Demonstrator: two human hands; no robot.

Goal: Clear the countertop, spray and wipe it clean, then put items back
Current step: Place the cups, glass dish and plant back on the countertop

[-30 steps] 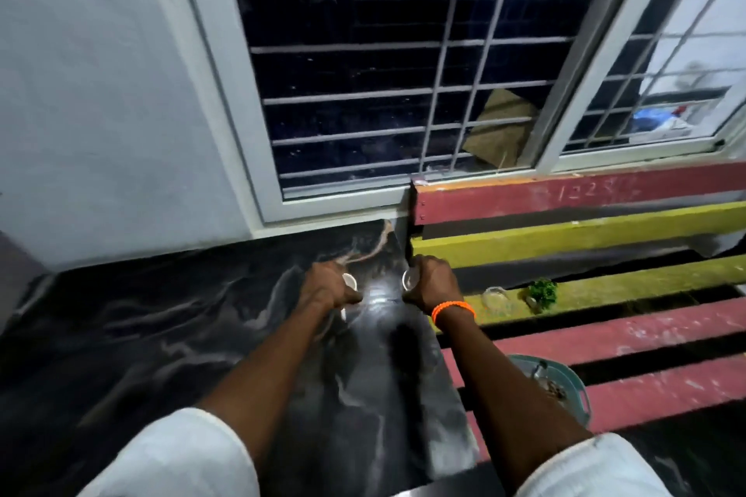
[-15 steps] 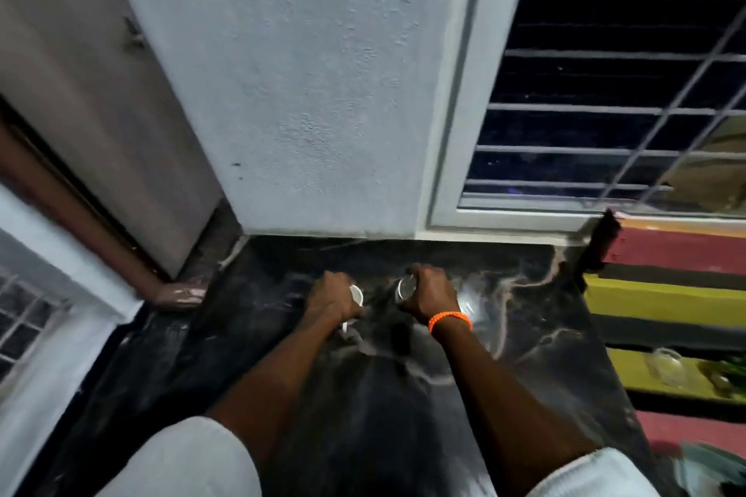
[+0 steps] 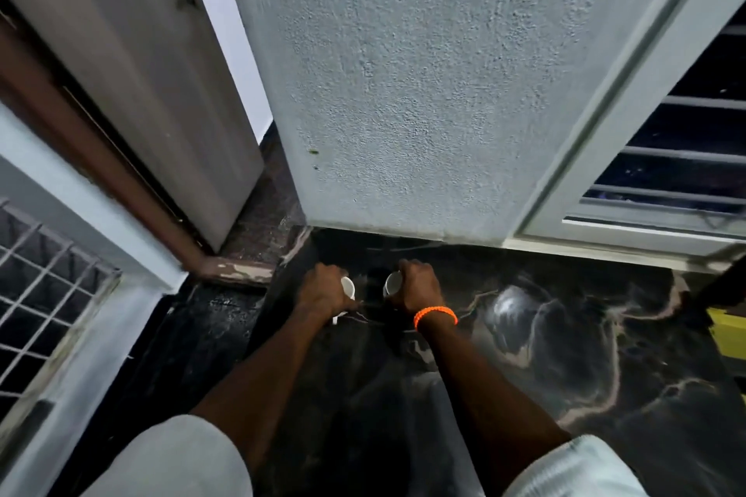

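Two small cups are held over the dark marbled table (image 3: 565, 355), near its back edge under the textured wall (image 3: 424, 93). The left hand (image 3: 323, 291) is closed around a white cup (image 3: 348, 287), its mouth turned toward the other hand; a thin white piece shows below the fist, not identifiable. The right hand (image 3: 418, 286) is closed around a second, greyish cup (image 3: 392, 282), mouth facing left. The hands are near each other but apart, not touching. Whether the cups touch the table cannot be told. An orange bracelet (image 3: 435, 315) is worn on the right wrist. A door (image 3: 133, 73) is seen at left, a barred window (image 3: 686, 157) at right.
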